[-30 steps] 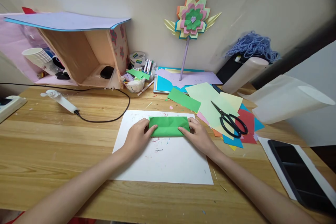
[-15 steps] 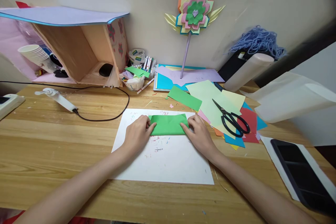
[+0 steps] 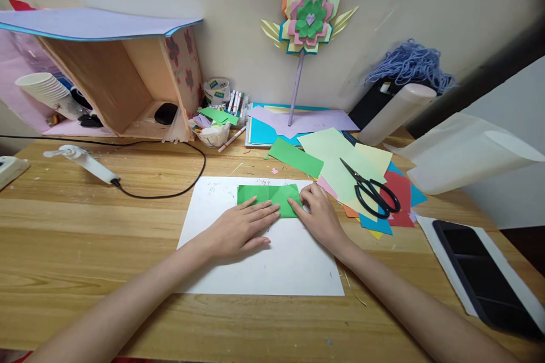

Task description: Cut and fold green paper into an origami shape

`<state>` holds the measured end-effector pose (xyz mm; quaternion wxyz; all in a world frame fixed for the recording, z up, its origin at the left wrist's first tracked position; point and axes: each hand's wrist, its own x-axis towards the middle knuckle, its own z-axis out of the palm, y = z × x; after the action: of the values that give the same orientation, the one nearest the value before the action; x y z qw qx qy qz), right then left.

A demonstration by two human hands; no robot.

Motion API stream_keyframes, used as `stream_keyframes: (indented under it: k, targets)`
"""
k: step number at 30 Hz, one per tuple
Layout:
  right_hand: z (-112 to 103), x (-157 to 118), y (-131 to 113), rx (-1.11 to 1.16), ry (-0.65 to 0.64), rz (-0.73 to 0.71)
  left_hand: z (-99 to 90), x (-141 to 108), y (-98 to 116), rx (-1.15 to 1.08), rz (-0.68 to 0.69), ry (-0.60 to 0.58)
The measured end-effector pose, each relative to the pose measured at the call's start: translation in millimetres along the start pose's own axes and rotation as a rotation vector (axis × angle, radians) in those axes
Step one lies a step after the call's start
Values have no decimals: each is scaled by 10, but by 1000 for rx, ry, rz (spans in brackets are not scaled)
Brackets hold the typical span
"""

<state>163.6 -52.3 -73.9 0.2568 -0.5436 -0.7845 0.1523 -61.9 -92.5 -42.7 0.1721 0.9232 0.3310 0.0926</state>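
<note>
A folded green paper (image 3: 268, 193) lies flat near the top of the white sheet (image 3: 289, 266). My left hand (image 3: 242, 227) rests spread on the green paper's lower edge, its fingers stretched out and pointing right. At the paper's right end, my right hand (image 3: 315, 207) has its fingers curled, with the thumb on the green paper and the edge between thumb and fingers. Creases show across the green paper. Part of its lower edge is hidden under my left fingers.
Black scissors (image 3: 370, 190) lie on coloured papers (image 3: 336, 150) at the right. Behind stand a paper flower (image 3: 310, 20) and a cardboard box (image 3: 183, 74). A white glue gun (image 3: 85, 163) is at the left, a black phone-like object (image 3: 485, 278) at the right.
My left hand has let go of the green paper's left end and now lies spread over its lower edge. My right hand keeps its place at the right end. The view has shifted slightly.
</note>
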Motion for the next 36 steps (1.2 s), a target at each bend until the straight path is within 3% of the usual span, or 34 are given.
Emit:
stream_keyframes:
  k: [6, 10, 12, 15, 18, 26, 36]
  targets:
    - [7, -8, 2, -6, 24, -6, 7, 1, -3, -78, -34, -24]
    - [-4, -34, -30, -69, 112, -15, 22, -11, 15, -71, -34, -16]
    - [-24, -58, -67, -97, 123, -139, 41, -18, 33, -53, -43, -26]
    - [-53, -101, -99, -47, -37, -457, 77, -27, 56, -14, -77, -45]
    - [-74, -127, -67, 5, -151, -595, 104, -45, 70, 37, -98, -39]
    - [-169, -81, -28, -169, -257, -699, 77, -160, 75, 160, -125, 4]
    - [-387, 9, 128, 18, -312, -615, -176, -279, 64, 163, -198, -49]
